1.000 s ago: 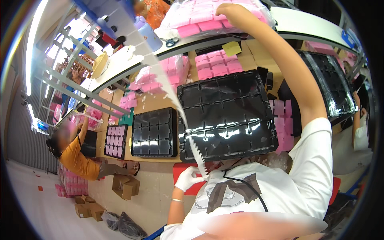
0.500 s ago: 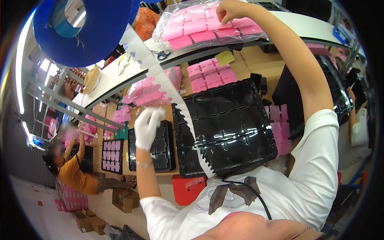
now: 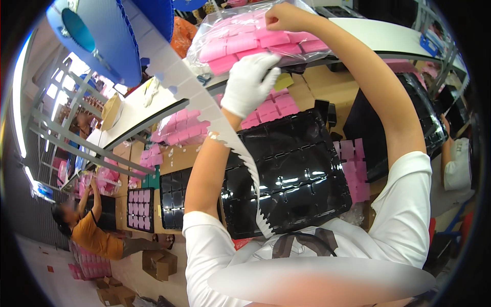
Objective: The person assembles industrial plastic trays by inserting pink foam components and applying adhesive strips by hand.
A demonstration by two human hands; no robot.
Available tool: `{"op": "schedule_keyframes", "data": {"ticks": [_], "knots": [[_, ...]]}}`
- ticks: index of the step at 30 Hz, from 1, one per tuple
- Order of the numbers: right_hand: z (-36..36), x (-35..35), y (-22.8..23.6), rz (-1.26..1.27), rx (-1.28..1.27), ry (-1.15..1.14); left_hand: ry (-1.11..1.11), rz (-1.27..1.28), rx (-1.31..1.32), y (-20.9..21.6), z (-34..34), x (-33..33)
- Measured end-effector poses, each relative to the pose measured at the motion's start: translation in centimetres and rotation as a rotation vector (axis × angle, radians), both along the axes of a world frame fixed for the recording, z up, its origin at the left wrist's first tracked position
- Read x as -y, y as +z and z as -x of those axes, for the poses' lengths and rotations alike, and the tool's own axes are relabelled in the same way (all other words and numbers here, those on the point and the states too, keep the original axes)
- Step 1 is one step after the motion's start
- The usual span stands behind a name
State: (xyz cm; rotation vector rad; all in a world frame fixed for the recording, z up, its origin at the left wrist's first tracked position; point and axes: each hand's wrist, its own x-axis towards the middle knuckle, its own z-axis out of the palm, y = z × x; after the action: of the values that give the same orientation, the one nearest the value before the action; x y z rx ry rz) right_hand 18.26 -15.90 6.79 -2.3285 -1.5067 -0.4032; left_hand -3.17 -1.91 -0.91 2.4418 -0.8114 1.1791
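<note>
My bare right hand is over the clear plastic bag on the raised white shelf. Its curled fingers are closed on a pink foam sheet at the top of the stack. My left hand, in a white glove, is raised just in front of that stack. Its fingers are apart and it holds nothing that I can see. Below both hands lies a large black plastic tray with square compartments. A pale strip with notched edges hangs across the view, in front of my left forearm.
Large blue reels fill the upper left. Pink foam pieces lie under the shelf, and more sit right of the tray. A smaller tray with pink pieces is at left. A person in orange works beyond it; another stands far right.
My left hand has moved up and right, from above the smaller black trays to the bagged foam. My right hand has shifted slightly left, still closed. The blue reel has swung in view.
</note>
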Motion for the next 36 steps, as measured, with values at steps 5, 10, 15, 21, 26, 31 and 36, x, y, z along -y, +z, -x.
{"op": "schedule_keyframes", "data": {"ticks": [5,10,15,21,26,31,36], "knots": [[2.9,-0.4,-1.3,-0.541,0.13,0.144,0.36,-0.216,0.028,-0.2,-5.2,0.0],[11.5,0.8,-1.6,-0.733,0.509,0.248,0.464,-0.167,-0.071,-0.8,-6.9,-1.5],[20.4,5.9,-3.3,-0.614,0.411,0.221,0.434,-0.116,-0.263,-0.4,-3.9,-1.8],[21.5,11.7,-8.1,-0.756,0.169,-0.259,0.418,-0.1,0.079,-10.6,3.1,-7.3],[18.8,13.5,-13.1,-0.986,-1.307,-0.101,-0.156,1.655,-0.652,-7.2,10.8,-9.4],[20.6,12.4,-12.5,-1.021,-1.154,-0.059,-0.04,1.0,-0.539,-3.5,14.6,-9.2],[26.5,14.7,-12.9,-1.0,-1.255,-0.107,0.186,0.912,-0.594,-5.3,20.1,-6.8]]}}
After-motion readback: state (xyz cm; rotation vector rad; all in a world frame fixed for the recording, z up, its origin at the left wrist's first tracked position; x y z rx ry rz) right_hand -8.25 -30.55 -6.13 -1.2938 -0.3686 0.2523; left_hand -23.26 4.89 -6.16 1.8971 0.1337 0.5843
